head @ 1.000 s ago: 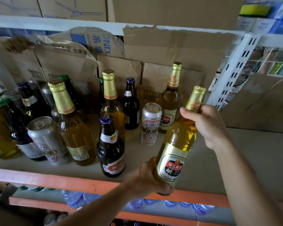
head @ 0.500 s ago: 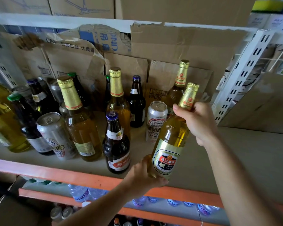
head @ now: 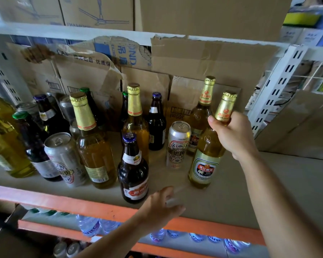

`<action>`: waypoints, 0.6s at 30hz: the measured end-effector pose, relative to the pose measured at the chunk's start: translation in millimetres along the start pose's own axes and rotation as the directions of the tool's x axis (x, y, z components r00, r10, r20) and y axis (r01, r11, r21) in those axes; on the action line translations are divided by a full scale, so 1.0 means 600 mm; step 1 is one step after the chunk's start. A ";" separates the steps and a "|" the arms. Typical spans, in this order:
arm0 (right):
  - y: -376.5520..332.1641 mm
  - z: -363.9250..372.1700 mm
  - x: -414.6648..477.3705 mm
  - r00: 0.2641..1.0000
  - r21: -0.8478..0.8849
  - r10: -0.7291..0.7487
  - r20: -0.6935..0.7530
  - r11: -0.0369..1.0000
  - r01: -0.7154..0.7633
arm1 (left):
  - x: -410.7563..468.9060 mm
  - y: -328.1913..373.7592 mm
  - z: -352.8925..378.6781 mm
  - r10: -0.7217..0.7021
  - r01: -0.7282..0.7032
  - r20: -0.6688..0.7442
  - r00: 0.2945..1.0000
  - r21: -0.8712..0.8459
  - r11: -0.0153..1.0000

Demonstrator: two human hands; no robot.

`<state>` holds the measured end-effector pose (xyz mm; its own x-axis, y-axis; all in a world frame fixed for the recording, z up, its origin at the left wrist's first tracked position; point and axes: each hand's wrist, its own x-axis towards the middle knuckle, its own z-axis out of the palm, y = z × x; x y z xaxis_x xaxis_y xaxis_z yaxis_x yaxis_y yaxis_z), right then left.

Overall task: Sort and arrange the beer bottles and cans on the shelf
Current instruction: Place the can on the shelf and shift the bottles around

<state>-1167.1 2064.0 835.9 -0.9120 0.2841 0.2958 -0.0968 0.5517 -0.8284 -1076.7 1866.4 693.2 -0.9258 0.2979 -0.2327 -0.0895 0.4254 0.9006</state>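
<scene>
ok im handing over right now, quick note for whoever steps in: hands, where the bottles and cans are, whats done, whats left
Right hand grips the neck of the pale gold-foil bottle, base down on the shelf, slightly tilted.
Left hand: blurred, empty, over the shelf's front edge.
Done: that bottle stands just in front of its matching bottle, silver can to its left.
Left: release it; the cluster further left mixes cans, dark and amber bottles, unsorted.
</scene>
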 end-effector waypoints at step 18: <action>-0.012 0.047 0.036 0.998 -0.141 -0.069 0.008 0.988 0.069 | 0.005 -0.001 -0.005 -0.014 0.015 0.028 1.000 -0.035 0.999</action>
<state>-1197.6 2043.9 834.9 -0.9065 0.2391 0.3479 -0.1022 0.6753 -0.7304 -1080.7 1864.7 692.9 -0.9138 0.3154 -0.2559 -0.1166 0.3997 0.9092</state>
